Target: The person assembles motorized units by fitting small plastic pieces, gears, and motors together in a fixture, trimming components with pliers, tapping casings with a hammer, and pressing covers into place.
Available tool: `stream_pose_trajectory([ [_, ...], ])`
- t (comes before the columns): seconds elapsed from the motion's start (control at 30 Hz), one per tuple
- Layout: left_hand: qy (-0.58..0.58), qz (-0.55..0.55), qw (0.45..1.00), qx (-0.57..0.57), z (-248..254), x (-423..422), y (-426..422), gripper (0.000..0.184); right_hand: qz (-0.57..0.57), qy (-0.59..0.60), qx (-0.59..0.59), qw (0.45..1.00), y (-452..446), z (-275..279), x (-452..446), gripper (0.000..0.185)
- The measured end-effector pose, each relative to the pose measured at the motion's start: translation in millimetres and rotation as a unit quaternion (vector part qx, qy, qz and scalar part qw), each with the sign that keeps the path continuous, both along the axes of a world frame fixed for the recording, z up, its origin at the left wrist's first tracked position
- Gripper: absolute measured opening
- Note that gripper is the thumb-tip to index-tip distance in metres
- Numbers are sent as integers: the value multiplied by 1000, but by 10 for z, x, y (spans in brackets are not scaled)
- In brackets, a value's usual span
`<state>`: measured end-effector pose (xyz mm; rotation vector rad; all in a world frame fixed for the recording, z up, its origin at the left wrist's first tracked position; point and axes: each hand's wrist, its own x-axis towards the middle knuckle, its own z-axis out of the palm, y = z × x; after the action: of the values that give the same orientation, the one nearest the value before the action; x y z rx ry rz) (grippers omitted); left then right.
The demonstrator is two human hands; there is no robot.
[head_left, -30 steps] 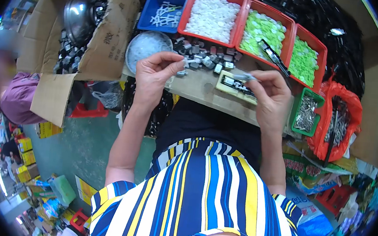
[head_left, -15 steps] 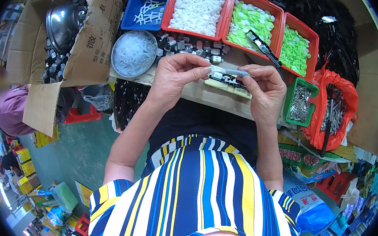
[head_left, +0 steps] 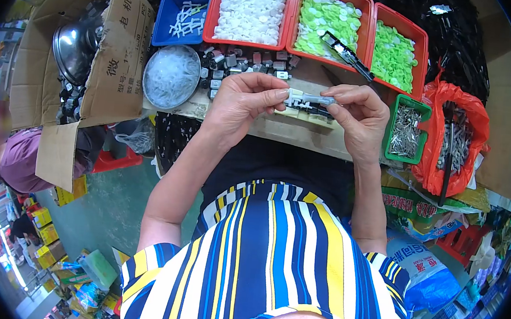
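Observation:
My left hand [head_left: 241, 102] pinches a small white plastic part [head_left: 294, 94] between thumb and fingertips. In my right hand [head_left: 361, 115], the thumb and fingers close on a short translucent grey tube [head_left: 318, 99]. The tube lies level between both hands, its left end at the white part; whether they are joined I cannot tell. Just below them is a cream block [head_left: 307, 118] on the work board, with a black and white assembly on it, partly hidden by the held parts and my fingers.
Beyond my hands stand a blue bin [head_left: 162, 14] of white parts, a red bin [head_left: 215, 10] of white discs and red bins [head_left: 376, 45] of green discs. A black strip [head_left: 346, 55] lies across two bins. A green tray [head_left: 421, 137] holds metal pins. Small motors [head_left: 234, 60] lie nearby.
The view has shifted slightly, so the bins sit further left. Both hands keep their grips; the grey tube and white part now lie more nearly in line.

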<state>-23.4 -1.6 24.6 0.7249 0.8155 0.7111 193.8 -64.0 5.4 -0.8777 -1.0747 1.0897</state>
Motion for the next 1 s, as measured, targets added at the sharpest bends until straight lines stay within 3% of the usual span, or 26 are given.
stream_pose_trajectory([
  [0.33,-43,-24,998,-45,-103,13,-16,19,-2,-62,-16,998,16,86,-17,18],
  [0.37,4,-2,995,102,-105,41,-51,22,-9,-51,-26,998,20,78,-7,18],
  [0.43,140,14,922,361,-55,33,-85,29,-17,-40,-36,998,30,66,-1,18],
  [0.47,140,13,922,361,-43,35,-84,29,-13,-37,-31,999,38,59,-1,18],
  [0.53,246,36,797,550,-32,44,-76,23,-9,-32,-24,999,36,60,-3,18],
  [0.73,273,-14,768,579,-75,88,-23,15,12,-152,44,987,-24,46,115,17],
  [0.83,287,-2,734,615,-107,156,-14,13,25,-174,14,984,-69,87,192,15],
  [0.9,290,-2,722,628,-96,215,-28,13,18,-137,-137,981,-113,105,228,15],
  [1.0,292,-8,704,647,-116,295,-33,13,35,-122,-158,979,-123,76,270,15],
])
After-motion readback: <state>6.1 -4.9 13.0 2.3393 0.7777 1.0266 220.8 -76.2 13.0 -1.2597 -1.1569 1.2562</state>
